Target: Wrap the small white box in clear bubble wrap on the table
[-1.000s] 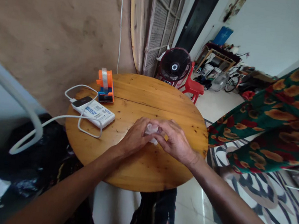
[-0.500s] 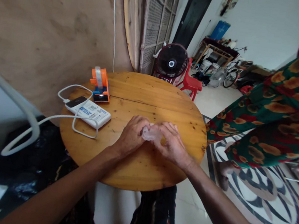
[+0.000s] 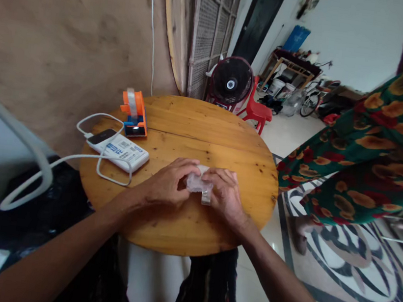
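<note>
A small bundle in crinkled, translucent plastic wrap (image 3: 196,184) lies between my hands just over the round wooden table; what is inside cannot be made out. My left hand (image 3: 172,182) grips its left end, fingers on top and thumb in front. On the other end, my right hand (image 3: 226,193) is closed, its fingertips pressing the top. A short strip of clear tape (image 3: 206,196) hangs from the bundle's near right side, beside the right thumb.
On the table (image 3: 204,126) stand an orange and blue tape dispenser (image 3: 134,112) and a white power bank (image 3: 118,150) with a looped white cable (image 3: 113,179). Beyond are a fan (image 3: 230,83) and a red chair (image 3: 257,110). A person in patterned green clothing (image 3: 365,148) stands to the right.
My left hand has shifted left and flattened around the bundle's end. The bundle has turned, showing more of its wrap, and the tape strip now hangs down in front.
</note>
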The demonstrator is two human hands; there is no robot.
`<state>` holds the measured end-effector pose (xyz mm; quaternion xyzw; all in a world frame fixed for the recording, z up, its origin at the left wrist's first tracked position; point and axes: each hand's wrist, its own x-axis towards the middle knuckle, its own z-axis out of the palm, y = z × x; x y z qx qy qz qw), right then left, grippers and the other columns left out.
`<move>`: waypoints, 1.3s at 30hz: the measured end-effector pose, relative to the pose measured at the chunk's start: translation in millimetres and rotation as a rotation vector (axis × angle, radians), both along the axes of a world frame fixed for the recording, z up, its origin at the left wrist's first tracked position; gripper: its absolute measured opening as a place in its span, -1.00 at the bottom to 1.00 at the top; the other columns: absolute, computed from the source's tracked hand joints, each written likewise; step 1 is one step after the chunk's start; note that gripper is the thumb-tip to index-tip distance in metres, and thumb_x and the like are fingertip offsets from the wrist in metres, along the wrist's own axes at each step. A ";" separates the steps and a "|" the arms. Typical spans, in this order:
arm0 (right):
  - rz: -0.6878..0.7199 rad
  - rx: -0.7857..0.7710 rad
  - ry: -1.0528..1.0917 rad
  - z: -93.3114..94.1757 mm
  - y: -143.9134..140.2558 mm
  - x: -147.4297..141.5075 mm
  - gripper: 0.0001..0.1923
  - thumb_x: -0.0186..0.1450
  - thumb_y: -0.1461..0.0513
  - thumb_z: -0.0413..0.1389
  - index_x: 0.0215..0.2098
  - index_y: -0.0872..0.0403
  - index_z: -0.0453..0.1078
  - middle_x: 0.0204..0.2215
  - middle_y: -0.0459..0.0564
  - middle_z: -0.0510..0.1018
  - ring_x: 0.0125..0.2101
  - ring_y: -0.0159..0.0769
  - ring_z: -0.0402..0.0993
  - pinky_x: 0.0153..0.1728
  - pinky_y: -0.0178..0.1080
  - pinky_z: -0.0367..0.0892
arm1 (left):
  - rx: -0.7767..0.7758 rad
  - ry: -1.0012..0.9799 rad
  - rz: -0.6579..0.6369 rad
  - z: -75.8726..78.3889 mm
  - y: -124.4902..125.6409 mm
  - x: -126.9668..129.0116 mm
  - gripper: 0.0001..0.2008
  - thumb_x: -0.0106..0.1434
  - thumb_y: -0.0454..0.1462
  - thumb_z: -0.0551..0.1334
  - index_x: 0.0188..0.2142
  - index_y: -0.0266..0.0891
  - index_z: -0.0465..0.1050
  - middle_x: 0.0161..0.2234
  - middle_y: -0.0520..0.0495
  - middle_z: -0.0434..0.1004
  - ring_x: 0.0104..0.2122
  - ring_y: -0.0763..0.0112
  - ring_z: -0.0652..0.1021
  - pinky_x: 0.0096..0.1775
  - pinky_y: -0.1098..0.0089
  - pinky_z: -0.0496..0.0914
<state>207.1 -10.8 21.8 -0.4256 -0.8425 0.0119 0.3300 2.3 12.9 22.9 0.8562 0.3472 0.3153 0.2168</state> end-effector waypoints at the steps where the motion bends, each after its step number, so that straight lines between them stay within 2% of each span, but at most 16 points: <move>1: -0.004 0.012 -0.004 -0.2 -0.1 -0.5 -0.79 0.23 0.37 0.09 -0.19 0.04 0.45 -0.18 0.02 0.57 -0.18 -0.18 0.42 -0.13 -0.13 0.19 | 0.007 0.019 -0.010 -0.1 -0.1 -2.6 -0.57 0.03 -0.39 0.21 -0.05 -0.20 0.41 0.13 -0.19 0.39 0.14 0.15 0.39 0.15 0.13 0.29; 6: -0.027 0.081 -0.005 -2.6 -2.3 -5.1 -0.82 0.28 0.34 0.08 -0.21 0.04 0.49 -0.22 0.02 0.58 -0.21 -0.20 0.41 -0.15 -0.13 0.19 | 0.067 -0.026 0.035 -11.0 3.4 -2.2 -0.75 0.22 -0.34 0.17 -0.11 -0.23 0.46 0.12 -0.21 0.43 0.12 0.21 0.43 0.15 0.16 0.30; 13: -0.065 0.159 -0.069 -8.3 -13.4 -7.4 -0.76 0.29 0.32 0.04 -0.13 0.02 0.49 -0.17 0.06 0.55 -0.19 -0.18 0.41 -0.18 -0.11 0.21 | 0.174 -0.102 0.074 -28.5 8.2 2.0 -0.77 0.19 -0.39 0.18 -0.15 -0.20 0.49 0.06 -0.17 0.50 0.04 0.24 0.50 0.07 0.18 0.37; 19: -0.055 0.146 -0.214 -15.4 -24.5 -5.8 -0.65 0.33 0.33 0.00 0.08 0.09 0.37 -0.03 0.18 0.49 -0.06 -0.11 0.36 -0.14 -0.08 0.25 | 0.175 -0.097 0.115 -26.2 5.7 2.2 -0.80 0.18 -0.36 0.19 -0.20 -0.17 0.50 0.02 -0.13 0.54 -0.01 0.22 0.53 0.04 0.14 0.37; 22: -0.069 0.144 -0.286 -17.1 -27.0 -2.0 -0.63 0.36 0.31 -0.01 0.12 0.06 0.33 0.02 0.19 0.47 0.02 -0.07 0.34 -0.08 -0.02 0.25 | 0.199 -0.089 0.116 -26.4 4.1 1.1 -0.80 0.18 -0.37 0.17 -0.21 -0.17 0.48 0.04 -0.13 0.53 0.02 0.20 0.50 0.07 0.11 0.34; 25: -0.066 0.137 -0.325 -19.1 -23.9 1.5 -0.65 0.38 0.28 -0.01 0.13 0.00 0.33 0.16 0.18 0.36 0.18 -0.01 0.21 0.03 0.05 0.25 | 0.193 -0.068 0.075 -28.3 2.7 -2.0 -0.76 0.17 -0.38 0.18 -0.15 -0.21 0.43 0.10 -0.17 0.46 0.11 0.16 0.43 0.15 0.09 0.28; 27: -0.055 0.097 -0.322 -21.3 -19.1 2.3 -0.65 0.39 0.26 -0.01 0.13 -0.04 0.32 0.23 0.15 0.28 0.25 -0.02 0.12 0.08 0.06 0.26 | 0.156 -0.041 0.019 -30.4 2.2 -3.4 -0.69 0.16 -0.38 0.18 -0.06 -0.25 0.36 0.20 -0.25 0.33 0.20 0.14 0.34 0.20 0.10 0.24; 30: -0.041 0.038 -0.300 -24.3 -10.7 1.7 -0.64 0.38 0.28 -0.01 0.13 -0.04 0.31 0.23 0.14 0.27 0.25 -0.04 0.14 0.13 0.07 0.27 | 0.100 -0.035 -0.005 -33.7 3.5 -1.7 -0.65 0.20 -0.37 0.16 0.00 -0.23 0.30 0.27 -0.25 0.21 0.25 0.19 0.28 0.22 0.09 0.22; 33: -0.002 0.021 -0.242 -22.8 -4.7 2.1 -0.63 0.36 0.34 -0.02 0.11 0.02 0.33 0.18 0.18 0.33 0.21 -0.07 0.21 0.15 0.07 0.27 | 0.032 -0.086 0.012 -32.6 6.3 3.5 -0.70 0.21 -0.37 0.15 -0.04 -0.19 0.31 0.18 -0.22 0.32 0.20 0.23 0.34 0.19 0.10 0.27; 35: 0.036 -0.011 -0.147 -17.1 -2.2 4.0 -0.63 0.34 0.35 -0.01 0.08 0.02 0.35 0.15 0.16 0.37 0.17 -0.11 0.27 0.15 0.03 0.29 | -0.024 -0.152 0.031 -26.4 6.6 6.3 -0.74 0.19 -0.36 0.17 -0.10 -0.18 0.35 0.08 -0.17 0.41 0.12 0.22 0.41 0.13 0.13 0.32; 37: 0.086 -0.086 -0.002 -7.8 0.5 6.5 -0.63 0.32 0.36 0.01 0.06 0.01 0.37 0.13 0.12 0.40 0.14 -0.15 0.32 0.14 0.00 0.29 | -0.146 -0.236 0.039 -16.0 4.4 7.2 -0.75 0.18 -0.31 0.20 -0.12 -0.19 0.37 -0.02 -0.12 0.48 0.00 0.24 0.49 0.04 0.19 0.39; 39: 0.132 -0.232 0.173 2.9 4.4 8.9 -0.66 0.31 0.33 0.04 0.04 0.01 0.39 0.08 0.08 0.45 0.08 -0.19 0.40 0.08 -0.06 0.35 | -0.337 -0.298 0.031 -4.0 1.1 6.5 -0.74 0.18 -0.26 0.22 -0.11 -0.21 0.39 -0.15 -0.06 0.53 -0.16 0.28 0.55 -0.10 0.28 0.44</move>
